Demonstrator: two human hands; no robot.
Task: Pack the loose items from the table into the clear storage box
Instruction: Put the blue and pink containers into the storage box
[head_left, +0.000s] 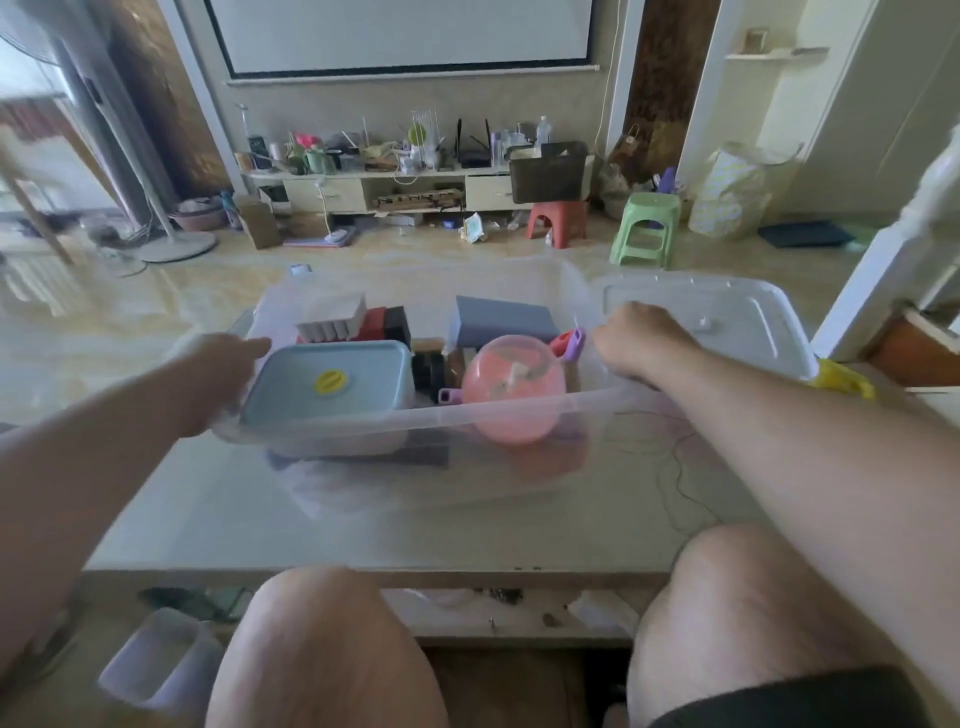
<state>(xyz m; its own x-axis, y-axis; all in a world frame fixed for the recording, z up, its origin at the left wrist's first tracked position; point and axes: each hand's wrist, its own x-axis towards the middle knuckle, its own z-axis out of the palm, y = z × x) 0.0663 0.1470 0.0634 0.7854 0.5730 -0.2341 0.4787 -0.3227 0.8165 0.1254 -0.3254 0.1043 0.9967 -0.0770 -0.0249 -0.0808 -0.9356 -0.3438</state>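
Observation:
The clear storage box (519, 410) stands on the pale table (363, 525), full of items. Inside it lie a light blue lidded container with a yellow knob (332, 387), a pink round ball-shaped item (511, 387), a grey-blue box (506, 322), a white ribbed pack (332, 317) and red and black blocks. My left hand (218, 376) grips the box's left wall. My right hand (636, 340) is closed on the box's right rim. The clear lid (727, 322) lies flat just right of the box.
A yellow item (839, 379) lies at the table's right edge behind the lid. My knees are under the table's near edge. A white bin (166, 660) stands on the floor at lower left. Red and green stools and a cluttered TV cabinet are far behind.

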